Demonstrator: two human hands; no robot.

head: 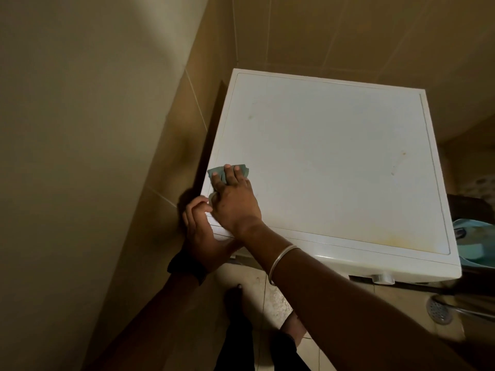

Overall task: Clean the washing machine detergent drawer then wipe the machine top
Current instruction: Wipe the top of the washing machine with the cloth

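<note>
Flat, right hand (235, 202) presses cloth (218, 172).

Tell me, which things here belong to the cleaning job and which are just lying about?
Part of the job:
- machine top
- green cloth, pressed flat under the right hand
- left hand, gripping the machine's front left corner

Just there:
- floor drain
- teal tub to the right

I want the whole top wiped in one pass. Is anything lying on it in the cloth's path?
Nothing visible. The top carries only the cloth under the right hand near its front-left corner; only stains lie ahead. The left hand grips that corner's edge.
</note>
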